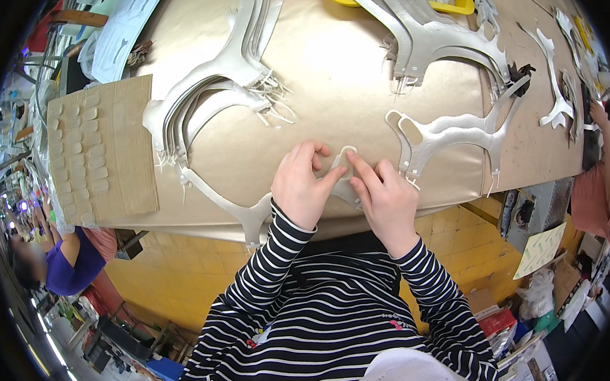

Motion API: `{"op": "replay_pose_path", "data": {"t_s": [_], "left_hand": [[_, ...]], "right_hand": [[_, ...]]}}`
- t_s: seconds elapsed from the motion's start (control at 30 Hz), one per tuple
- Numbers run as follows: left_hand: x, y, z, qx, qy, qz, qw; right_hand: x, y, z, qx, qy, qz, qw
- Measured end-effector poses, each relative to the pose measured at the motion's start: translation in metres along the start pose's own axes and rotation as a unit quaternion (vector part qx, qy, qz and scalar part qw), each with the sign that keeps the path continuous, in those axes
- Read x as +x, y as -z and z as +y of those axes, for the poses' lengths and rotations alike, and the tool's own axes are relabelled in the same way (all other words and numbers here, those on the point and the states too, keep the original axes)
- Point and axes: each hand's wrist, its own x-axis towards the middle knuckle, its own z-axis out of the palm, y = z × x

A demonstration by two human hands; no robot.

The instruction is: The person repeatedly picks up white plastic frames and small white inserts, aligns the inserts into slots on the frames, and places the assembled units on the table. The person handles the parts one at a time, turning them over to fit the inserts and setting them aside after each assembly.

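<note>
Silver cut-out piece [344,181] (shiny, curved) pinched by left hand [299,189] and right hand [386,198].

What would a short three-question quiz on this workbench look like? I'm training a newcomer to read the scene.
1. True or false: both hands, left hand and right hand, touch the same silver cutout.
2. Which side of the table holds the cardboard sheet? A) the person's left B) the person's right
3. Fill in: the handles at the far edge are ___ in colour.

Key: 1 true; 2 A; 3 yellow.
</note>
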Motion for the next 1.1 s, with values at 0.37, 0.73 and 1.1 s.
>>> {"op": "replay_pose_path", "data": {"t_s": [0.37, 0.73, 1.1], "left_hand": [[-0.030, 0.000, -0.010, -0.036, -0.082, -0.006, 0.996], [-0.040, -0.012, -0.016, 0.118, -0.218, 0.016, 0.969], [-0.047, -0.023, -0.036, 0.178, -0.265, 0.059, 0.946]], "right_hand": [[-0.024, -0.001, 0.024, 0.236, -0.020, 0.025, 0.971], [-0.006, 0.009, 0.006, 0.077, -0.021, -0.043, 0.996], [-0.003, 0.008, -0.001, 0.034, -0.004, -0.045, 0.998]]}}
